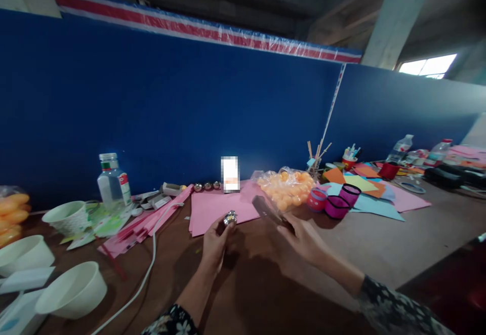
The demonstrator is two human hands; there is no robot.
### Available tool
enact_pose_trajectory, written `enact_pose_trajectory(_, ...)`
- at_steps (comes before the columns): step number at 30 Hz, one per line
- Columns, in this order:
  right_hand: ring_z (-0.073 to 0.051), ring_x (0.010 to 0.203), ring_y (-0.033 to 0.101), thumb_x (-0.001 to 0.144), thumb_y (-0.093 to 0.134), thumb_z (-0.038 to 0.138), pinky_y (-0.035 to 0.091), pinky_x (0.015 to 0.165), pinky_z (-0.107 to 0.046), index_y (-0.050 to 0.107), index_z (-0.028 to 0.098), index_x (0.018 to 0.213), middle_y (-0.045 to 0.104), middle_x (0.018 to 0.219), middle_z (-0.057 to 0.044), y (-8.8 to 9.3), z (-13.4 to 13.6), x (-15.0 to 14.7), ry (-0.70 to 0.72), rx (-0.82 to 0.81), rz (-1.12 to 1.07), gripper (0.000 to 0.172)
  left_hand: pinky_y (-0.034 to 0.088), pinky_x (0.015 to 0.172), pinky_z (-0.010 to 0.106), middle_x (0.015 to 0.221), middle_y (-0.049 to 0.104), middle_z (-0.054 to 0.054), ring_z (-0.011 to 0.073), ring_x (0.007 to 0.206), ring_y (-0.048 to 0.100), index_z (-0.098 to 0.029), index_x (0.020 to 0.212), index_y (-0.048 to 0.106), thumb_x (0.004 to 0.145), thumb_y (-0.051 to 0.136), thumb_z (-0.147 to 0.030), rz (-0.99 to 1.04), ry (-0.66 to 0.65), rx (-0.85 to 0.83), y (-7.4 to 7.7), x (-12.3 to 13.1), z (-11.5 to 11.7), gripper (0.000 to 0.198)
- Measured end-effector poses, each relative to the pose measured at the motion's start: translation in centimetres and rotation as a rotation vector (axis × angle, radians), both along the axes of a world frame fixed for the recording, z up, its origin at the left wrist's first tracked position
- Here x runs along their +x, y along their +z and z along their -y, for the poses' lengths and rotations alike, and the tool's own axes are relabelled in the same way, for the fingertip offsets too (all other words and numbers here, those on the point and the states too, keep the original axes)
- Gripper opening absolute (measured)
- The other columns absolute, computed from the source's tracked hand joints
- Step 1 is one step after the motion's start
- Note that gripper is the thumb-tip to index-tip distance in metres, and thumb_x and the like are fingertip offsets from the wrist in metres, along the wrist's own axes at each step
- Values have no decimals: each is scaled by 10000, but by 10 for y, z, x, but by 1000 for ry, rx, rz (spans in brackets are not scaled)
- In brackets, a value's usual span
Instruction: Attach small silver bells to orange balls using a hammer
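Observation:
My left hand (215,244) grips a small shiny silver ball (230,218) between thumb and fingers, just in front of the pink paper sheets (212,207). Part of the ball is covered by the fingers. My right hand (304,236) is closed around a dark, flat, elongated tool (267,210), held tilted over the right side of the pink sheets. Blur hides what kind of tool it is. The two hands are apart. Behind the sheets, several similar silver balls (207,185) sit in a row against the blue partition.
A bag of orange balls (286,188) lies right of the sheets, beside purple rings (337,207) and coloured papers (364,183). At left are pale paper bowls (72,289), a plastic bottle (113,185), pink strips (140,228) and a white cable (152,259).

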State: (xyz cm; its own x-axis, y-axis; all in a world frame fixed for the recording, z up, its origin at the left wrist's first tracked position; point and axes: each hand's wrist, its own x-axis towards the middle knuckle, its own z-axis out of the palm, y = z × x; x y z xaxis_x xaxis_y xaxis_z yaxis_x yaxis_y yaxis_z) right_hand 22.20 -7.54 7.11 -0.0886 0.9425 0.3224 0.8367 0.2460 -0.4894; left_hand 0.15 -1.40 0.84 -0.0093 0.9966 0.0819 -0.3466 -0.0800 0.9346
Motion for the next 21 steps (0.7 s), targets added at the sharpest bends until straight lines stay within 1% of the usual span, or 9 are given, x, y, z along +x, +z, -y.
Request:
enact_pose_trajectory(2,-224,929,575,831,430,295,398,781,-302,482,152,1139,612,1046,-107,-9,-9,5,-70,-16,108,343,452,827,307,1053,632,92,169,894,592,-153,1102,575,658,666,-329,1,15,1,-1,-1,-1,487)
enact_pose_trajectory(4,-230,931,580,829,429,285,397,775,-296,495,140,1135,617,1043,-118,-18,-18,9,-113,-72,199,345,456,826,316,1024,648,84,176,881,601,-153,1080,590,635,682,-338,-32,22,-8,-2,-1,-2,490)
enact_pose_trajectory(7,-223,936,581,824,434,264,396,768,-281,522,148,1105,625,1031,-113,-33,-31,16,-125,-137,287,317,464,813,327,907,684,75,190,834,621,-138,1034,617,574,722,-339,-91,40,-28,-4,1,-3,513)
enact_pose_trajectory(10,-218,974,564,829,432,266,383,794,-281,499,163,1142,613,1059,-112,-41,-38,21,-132,-136,332,336,452,838,338,863,692,71,195,835,624,-133,1004,629,561,727,-342,-112,97,-14,-7,3,-5,500)
enact_pose_trajectory(12,-220,984,552,831,430,265,374,806,-287,484,171,1164,601,1076,-112,-43,-40,24,-145,-124,362,350,447,846,341,888,689,74,197,852,621,-136,997,630,563,724,-339,-116,99,-2,-8,4,-6,488)
enact_pose_trajectory(15,-235,995,520,816,461,264,363,815,-302,497,184,1155,591,1073,-103,-39,-39,25,-167,-104,416,350,445,845,341,916,682,81,202,870,614,-133,994,629,562,725,-330,-128,75,3,-9,4,-6,485)
enact_pose_trajectory(18,-244,1016,475,796,493,257,358,813,-308,517,211,1138,566,1099,-87,-36,-38,25,-185,-94,450,346,449,832,332,907,681,80,204,869,611,-130,1000,630,563,725,-325,-136,61,4,-8,2,-5,488)
enact_pose_trajectory(21,-248,998,474,795,489,252,364,795,-317,511,218,1148,551,1114,-85,-39,-39,27,-192,-102,450,356,455,819,324,890,680,77,201,867,609,-133,1024,621,577,718,-322,-132,30,9,-7,0,-4,495)
